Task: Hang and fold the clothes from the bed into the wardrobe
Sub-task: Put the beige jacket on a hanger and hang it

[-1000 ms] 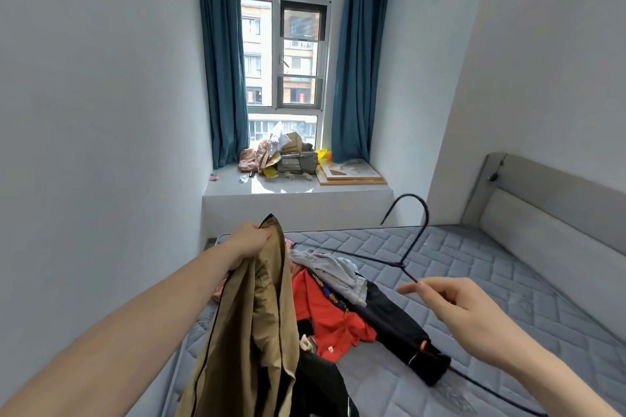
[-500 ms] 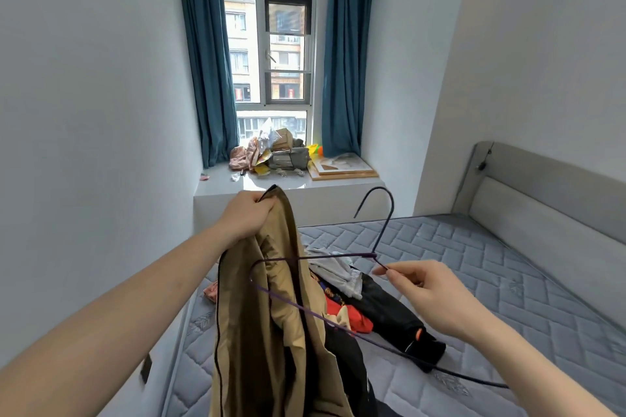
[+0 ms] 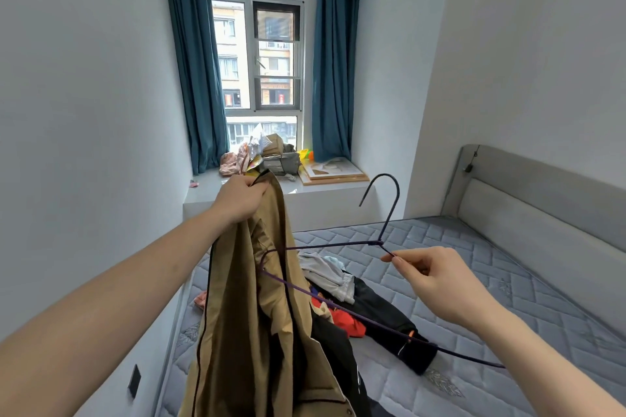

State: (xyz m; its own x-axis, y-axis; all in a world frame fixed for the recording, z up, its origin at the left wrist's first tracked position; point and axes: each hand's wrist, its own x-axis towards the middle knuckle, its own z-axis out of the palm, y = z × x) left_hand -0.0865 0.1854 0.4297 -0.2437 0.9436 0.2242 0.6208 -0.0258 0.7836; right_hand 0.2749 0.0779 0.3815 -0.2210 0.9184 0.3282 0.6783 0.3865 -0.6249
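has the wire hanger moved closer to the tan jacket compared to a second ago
Yes. The wire hanger has swung left from over the bed to the tan jacket, its left end now crossing the fabric.

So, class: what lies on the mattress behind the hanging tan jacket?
Beyond the tan jacket lie a grey-white garment, a red one and black trousers on the quilted grey mattress. The jacket hides whatever lies beneath it.

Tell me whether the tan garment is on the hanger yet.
Not yet. The tan garment dangles from the left hand; the hanger, pinched by the right hand, only reaches it.
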